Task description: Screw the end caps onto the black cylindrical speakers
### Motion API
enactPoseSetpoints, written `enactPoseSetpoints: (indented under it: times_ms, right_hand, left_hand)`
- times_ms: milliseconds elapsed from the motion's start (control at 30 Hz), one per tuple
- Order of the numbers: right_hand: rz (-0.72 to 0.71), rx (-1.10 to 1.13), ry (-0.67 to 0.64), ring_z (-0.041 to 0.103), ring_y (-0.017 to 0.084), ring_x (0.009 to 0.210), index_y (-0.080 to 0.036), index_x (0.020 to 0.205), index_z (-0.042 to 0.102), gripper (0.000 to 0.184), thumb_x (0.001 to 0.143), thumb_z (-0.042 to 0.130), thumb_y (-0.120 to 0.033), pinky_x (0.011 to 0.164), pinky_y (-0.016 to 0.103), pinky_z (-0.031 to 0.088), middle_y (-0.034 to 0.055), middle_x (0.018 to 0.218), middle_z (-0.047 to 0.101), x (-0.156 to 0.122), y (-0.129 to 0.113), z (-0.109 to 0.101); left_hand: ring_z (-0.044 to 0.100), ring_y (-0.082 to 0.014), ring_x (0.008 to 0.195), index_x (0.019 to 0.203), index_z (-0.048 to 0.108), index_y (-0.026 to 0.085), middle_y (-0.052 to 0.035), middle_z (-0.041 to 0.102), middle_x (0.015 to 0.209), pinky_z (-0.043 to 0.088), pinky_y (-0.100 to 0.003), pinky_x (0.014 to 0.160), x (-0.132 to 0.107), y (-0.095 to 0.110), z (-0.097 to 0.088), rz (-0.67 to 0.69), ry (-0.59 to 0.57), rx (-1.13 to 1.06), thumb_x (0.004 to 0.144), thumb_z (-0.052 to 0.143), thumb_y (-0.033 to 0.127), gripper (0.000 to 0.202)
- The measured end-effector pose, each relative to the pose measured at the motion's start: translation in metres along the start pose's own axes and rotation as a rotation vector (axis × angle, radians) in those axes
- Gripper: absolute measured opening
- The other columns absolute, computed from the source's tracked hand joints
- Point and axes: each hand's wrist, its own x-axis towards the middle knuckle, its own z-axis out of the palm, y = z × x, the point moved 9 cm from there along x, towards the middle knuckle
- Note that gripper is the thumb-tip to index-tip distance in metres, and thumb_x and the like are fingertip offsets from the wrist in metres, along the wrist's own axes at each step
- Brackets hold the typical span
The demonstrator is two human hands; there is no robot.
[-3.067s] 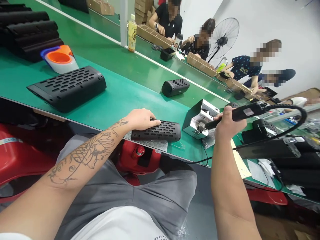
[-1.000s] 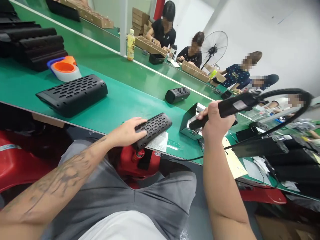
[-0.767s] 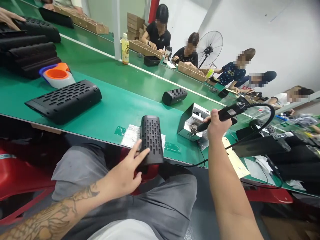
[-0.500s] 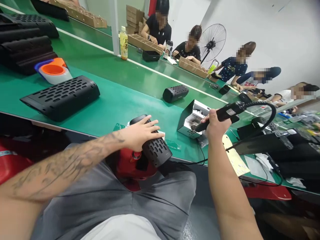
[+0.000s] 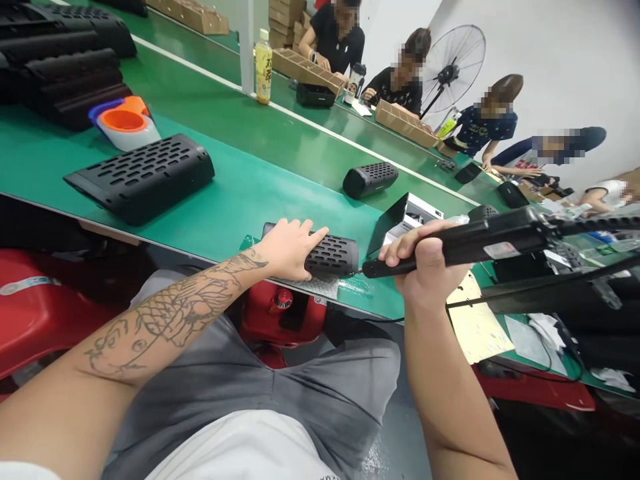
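A small black speaker shell (image 5: 333, 255) with oval holes lies lengthwise on a silvery pad at the near edge of the green bench (image 5: 240, 193). My left hand (image 5: 290, 248) rests on its left part, fingers curled over the top, pinning it down. My right hand (image 5: 425, 263) is closed round a black corded electric screwdriver (image 5: 480, 243), held nearly level. Its tip points left and reaches the shell's right end.
A metal screw feeder box (image 5: 407, 217) stands behind the screwdriver. A larger black perforated shell (image 5: 145, 175), an orange-and-white tub (image 5: 125, 123) and stacked black shells (image 5: 65, 60) lie to the left. Another small speaker (image 5: 370, 179) sits on the belt. Several people work at the far side.
My left hand turned the shell round and laid it flat lengthwise on the pad. My right hand brought the screwdriver from the feeder box down to the shell's right end.
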Motion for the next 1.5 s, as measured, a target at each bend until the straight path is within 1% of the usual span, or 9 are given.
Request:
enactPoseSetpoints:
  times_ms: [300,567,767,1000,1100,1200,1300,1400,1500]
  right_hand:
    - [0.119,-0.007,-0.076,0.063,0.013,0.044,-0.029,0.097,0.07,0.058,0.091,0.114,-0.066,0.05,0.03,0.065,-0.0122,0.061,0.067,-0.002,0.04,0.012]
    - [0.158,-0.02,-0.222,0.059,0.012,0.044,-0.029,0.092,0.067,0.059,0.091,0.113,-0.066,0.051,0.03,0.065,-0.012,0.06,0.065,-0.004,0.046,0.028]
    - [0.17,0.044,-0.225,0.061,0.011,0.044,-0.029,0.092,0.068,0.055,0.091,0.115,-0.058,0.054,0.028,0.067,-0.0124,0.061,0.068,-0.003,0.05,0.023]
    - [0.193,0.0,-0.177,0.063,0.013,0.047,-0.028,0.093,0.07,0.057,0.09,0.115,-0.064,0.055,0.03,0.067,-0.0116,0.061,0.068,-0.01,0.045,0.019]
    - [0.143,-0.076,-0.065,0.063,0.014,0.047,-0.028,0.096,0.074,0.055,0.094,0.109,-0.07,0.054,0.033,0.066,-0.0113,0.061,0.065,0.008,0.037,-0.011]
    - [-0.007,-0.307,0.228,0.062,0.016,0.048,-0.029,0.096,0.076,0.053,0.092,0.107,-0.071,0.051,0.034,0.059,-0.0108,0.062,0.061,0.04,0.029,-0.076]
    - [-0.076,-0.512,0.429,0.057,0.017,0.045,-0.031,0.085,0.068,0.064,0.08,0.108,-0.081,0.048,0.036,0.051,-0.0108,0.059,0.057,0.059,0.039,-0.131]
    - [-0.014,-0.53,0.434,0.056,0.017,0.044,-0.033,0.084,0.064,0.068,0.077,0.105,-0.087,0.049,0.037,0.054,-0.0118,0.055,0.057,0.061,0.062,-0.156]
    - [0.01,-0.511,0.405,0.058,0.018,0.045,-0.031,0.086,0.066,0.068,0.077,0.105,-0.086,0.052,0.038,0.058,-0.0117,0.055,0.06,0.05,0.065,-0.159]
  left_hand:
    - [0.073,-0.0506,0.155,0.202,0.038,0.023,-0.0278,0.068,0.18,0.055,-0.056,0.12,0.001,0.001,-0.001,0.011,0.027,-0.017,0.097,0.094,0.062,0.125]
    - [0.074,-0.0516,0.155,0.203,0.037,0.023,-0.0286,0.068,0.181,0.057,-0.056,0.12,0.005,-0.001,-0.001,-0.007,-0.001,-0.038,0.096,0.094,0.062,0.127]
    - [0.074,-0.0518,0.156,0.203,0.037,0.023,-0.0288,0.068,0.18,0.057,-0.055,0.121,0.006,0.0,-0.001,-0.01,-0.017,-0.05,0.096,0.096,0.063,0.129]
    - [0.073,-0.0525,0.157,0.203,0.038,0.022,-0.0289,0.069,0.178,0.056,-0.055,0.122,0.001,0.0,-0.003,-0.013,-0.007,-0.038,0.099,0.095,0.058,0.123]
    - [0.074,-0.0519,0.155,0.204,0.037,0.02,-0.0293,0.071,0.175,0.056,-0.054,0.12,-0.001,0.004,-0.001,-0.008,-0.005,-0.031,0.102,0.092,0.059,0.122]
    - [0.076,-0.051,0.153,0.205,0.033,0.017,-0.0306,0.071,0.174,0.057,-0.054,0.12,0.0,0.009,0.002,-0.01,-0.017,-0.016,0.104,0.09,0.062,0.125]
    - [0.076,-0.0509,0.156,0.206,0.032,0.017,-0.0302,0.07,0.178,0.058,-0.054,0.124,0.002,0.01,-0.001,-0.021,-0.041,-0.036,0.104,0.088,0.072,0.129]
    - [0.078,-0.0467,0.156,0.205,0.04,0.028,-0.0224,0.068,0.187,0.06,-0.05,0.126,0.006,-0.005,-0.006,-0.061,-0.086,-0.145,0.114,0.069,0.081,0.11]
    - [0.08,-0.0432,0.157,0.2,0.052,0.035,-0.0139,0.07,0.19,0.062,-0.047,0.127,0.012,-0.032,-0.012,-0.146,-0.1,-0.233,0.12,0.049,0.082,0.093]
